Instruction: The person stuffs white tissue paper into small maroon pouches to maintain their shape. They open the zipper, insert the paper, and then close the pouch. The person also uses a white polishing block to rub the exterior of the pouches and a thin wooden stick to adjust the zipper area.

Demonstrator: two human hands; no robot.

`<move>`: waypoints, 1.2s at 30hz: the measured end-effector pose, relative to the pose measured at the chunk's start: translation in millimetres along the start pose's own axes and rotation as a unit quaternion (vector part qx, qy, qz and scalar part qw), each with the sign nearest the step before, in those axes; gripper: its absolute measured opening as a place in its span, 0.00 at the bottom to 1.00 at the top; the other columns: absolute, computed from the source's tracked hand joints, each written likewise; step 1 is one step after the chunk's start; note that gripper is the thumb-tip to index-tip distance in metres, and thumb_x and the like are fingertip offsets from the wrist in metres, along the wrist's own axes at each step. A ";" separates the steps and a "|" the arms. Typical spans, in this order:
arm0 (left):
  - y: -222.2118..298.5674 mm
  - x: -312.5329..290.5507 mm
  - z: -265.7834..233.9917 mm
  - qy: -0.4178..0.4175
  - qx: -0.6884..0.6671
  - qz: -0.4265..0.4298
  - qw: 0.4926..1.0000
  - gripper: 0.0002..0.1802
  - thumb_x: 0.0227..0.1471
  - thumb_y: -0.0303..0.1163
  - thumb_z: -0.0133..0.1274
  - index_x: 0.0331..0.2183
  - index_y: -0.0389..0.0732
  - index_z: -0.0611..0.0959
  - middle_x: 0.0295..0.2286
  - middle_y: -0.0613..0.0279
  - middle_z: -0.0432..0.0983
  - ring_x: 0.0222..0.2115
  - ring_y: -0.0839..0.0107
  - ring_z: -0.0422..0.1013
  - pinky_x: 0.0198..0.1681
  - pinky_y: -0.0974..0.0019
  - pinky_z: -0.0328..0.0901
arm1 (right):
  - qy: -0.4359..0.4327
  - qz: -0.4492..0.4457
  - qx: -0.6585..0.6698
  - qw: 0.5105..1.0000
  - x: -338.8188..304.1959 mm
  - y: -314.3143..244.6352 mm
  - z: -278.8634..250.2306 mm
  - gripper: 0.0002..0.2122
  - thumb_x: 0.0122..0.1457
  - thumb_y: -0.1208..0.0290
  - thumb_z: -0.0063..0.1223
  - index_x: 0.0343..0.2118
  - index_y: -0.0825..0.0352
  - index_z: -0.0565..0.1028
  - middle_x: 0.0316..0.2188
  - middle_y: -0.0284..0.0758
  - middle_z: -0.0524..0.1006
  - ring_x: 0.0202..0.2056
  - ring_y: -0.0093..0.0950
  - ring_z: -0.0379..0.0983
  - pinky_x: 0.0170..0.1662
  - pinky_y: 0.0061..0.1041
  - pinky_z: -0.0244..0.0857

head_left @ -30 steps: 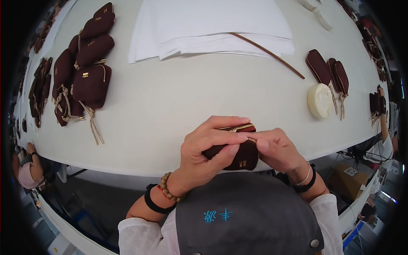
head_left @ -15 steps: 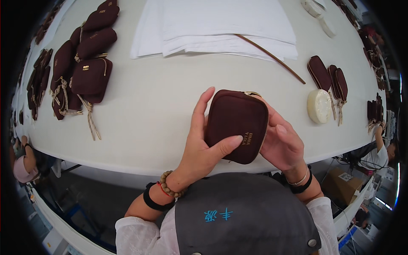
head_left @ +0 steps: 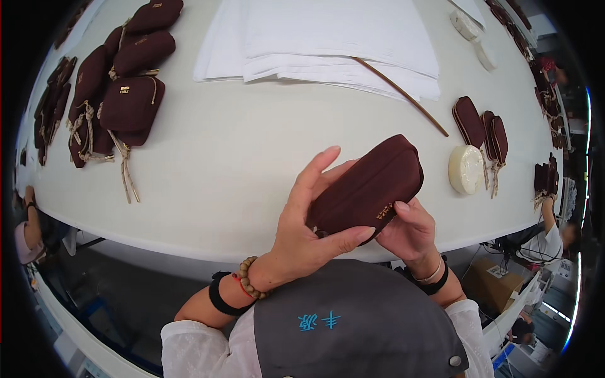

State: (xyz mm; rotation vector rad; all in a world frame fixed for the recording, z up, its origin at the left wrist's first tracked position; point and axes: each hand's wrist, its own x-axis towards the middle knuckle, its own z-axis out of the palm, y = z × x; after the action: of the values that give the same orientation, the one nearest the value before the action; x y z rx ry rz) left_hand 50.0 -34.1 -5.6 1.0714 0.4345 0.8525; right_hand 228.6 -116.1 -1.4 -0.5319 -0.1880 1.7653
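Note:
Between my two hands, above the near part of the table, is a small maroon zip pouch (head_left: 372, 183) with gold lettering, tilted so that its long side slopes up to the right. My left hand (head_left: 315, 217) grips its left end, thumb along the lower edge and fingers behind. My right hand (head_left: 409, 233) holds the lower right side, its thumb pressed on the face beside the lettering. The right hand's other fingers are mostly hidden under the pouch.
Similar maroon pouches (head_left: 132, 104) with braided cord pulls are piled at the left. White sheets (head_left: 340, 38) lie at the back under a thin brown stick (head_left: 403, 97). At the right are a round cream-coloured roll (head_left: 466, 170) and several pouches (head_left: 469, 123). Other people sit at both sides.
The pouch has been turned from nearly upright, flat face up, to a slant showing its edge. My right thumb has come down onto it. The view has shifted slightly.

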 end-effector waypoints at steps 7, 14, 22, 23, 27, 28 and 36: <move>0.5 8.7 -5.4 -0.094 0.095 0.092 0.987 0.38 0.51 0.21 0.57 0.59 0.35 0.55 0.56 0.39 0.60 0.56 0.56 0.62 0.57 0.57 0.61 | 0.053 0.009 -0.195 0.979 -6.4 2.9 3.8 0.29 0.55 0.70 0.54 0.60 0.66 0.58 0.56 0.39 0.66 0.58 0.35 0.63 0.60 0.39 0.58; -5.0 4.4 4.2 -0.019 -0.044 0.028 0.998 0.42 0.52 0.24 0.58 0.61 0.36 0.52 0.53 0.43 0.65 0.54 0.62 0.65 0.56 0.61 0.62 | 0.033 0.043 -0.096 0.994 4.3 6.6 2.5 0.27 0.56 0.74 0.51 0.60 0.65 0.59 0.57 0.40 0.65 0.59 0.36 0.61 0.60 0.39 0.57; 6.8 1.1 -0.4 -0.063 0.037 -0.068 0.995 0.42 0.49 0.27 0.62 0.61 0.36 0.60 0.51 0.57 0.69 0.50 0.72 0.67 0.53 0.67 0.64 | -0.074 0.042 0.053 0.995 4.9 7.1 -11.1 0.22 0.60 0.79 0.45 0.59 0.65 0.62 0.56 0.39 0.68 0.57 0.34 0.64 0.59 0.40 0.57; 8.1 1.9 -0.9 -0.069 0.040 -0.073 0.994 0.40 0.50 0.27 0.61 0.60 0.36 0.60 0.52 0.56 0.68 0.50 0.72 0.67 0.53 0.67 0.64 | -0.076 0.047 0.060 0.994 5.2 6.3 -10.0 0.22 0.60 0.79 0.45 0.59 0.65 0.62 0.56 0.39 0.68 0.57 0.34 0.63 0.59 0.39 0.57; 10.2 5.2 0.0 -0.094 0.044 -0.096 0.990 0.37 0.52 0.25 0.58 0.60 0.35 0.61 0.54 0.56 0.66 0.52 0.71 0.65 0.54 0.67 0.63 | -0.121 0.026 0.078 0.989 12.1 6.8 -10.7 0.22 0.61 0.77 0.44 0.59 0.64 0.62 0.56 0.38 0.68 0.58 0.34 0.63 0.59 0.39 0.56; 10.0 8.0 0.9 -0.097 0.046 -0.103 0.989 0.37 0.52 0.25 0.58 0.60 0.35 0.60 0.54 0.56 0.66 0.53 0.71 0.65 0.55 0.67 0.62 | -0.122 0.025 0.083 0.989 12.9 6.7 -12.4 0.22 0.61 0.76 0.43 0.59 0.64 0.62 0.56 0.38 0.67 0.58 0.34 0.62 0.59 0.39 0.56; -0.2 15.2 12.2 -0.063 0.046 -0.034 0.996 0.48 0.52 0.24 0.55 0.64 0.37 0.43 0.62 0.52 0.49 0.61 0.62 0.53 0.61 0.63 0.54 | -0.058 0.036 0.154 0.986 17.4 14.3 -19.1 0.25 0.63 0.71 0.36 0.64 0.62 0.52 0.62 0.38 0.59 0.63 0.35 0.54 0.65 0.41 0.49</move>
State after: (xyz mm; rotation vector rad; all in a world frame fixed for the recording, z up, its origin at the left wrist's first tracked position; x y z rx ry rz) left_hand 67.8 -29.3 0.8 1.1819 0.4051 0.7054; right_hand 221.6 -106.2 -28.3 -0.2152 0.0256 1.8533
